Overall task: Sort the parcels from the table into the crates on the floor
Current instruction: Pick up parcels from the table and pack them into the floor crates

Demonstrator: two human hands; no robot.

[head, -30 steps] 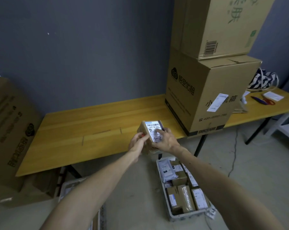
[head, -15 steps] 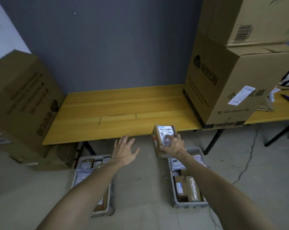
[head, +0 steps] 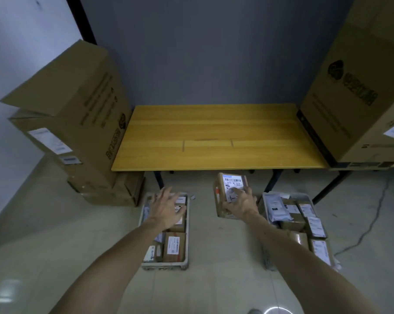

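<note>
While right-hand fingers (head: 248, 191) grip parcel (head: 227, 196), left hand (head: 166, 209) spreads.

Left arm: bare, stretched forward and down. Left hand (head: 166, 208): palm down, fingers straight and spread, holding nothing; slightly blurred. Right arm: bare, stretched forward. Right hand (head: 241, 205): gripping parcel (head: 231, 183), fingers across its labelled face, thumb apparently underneath.
</note>
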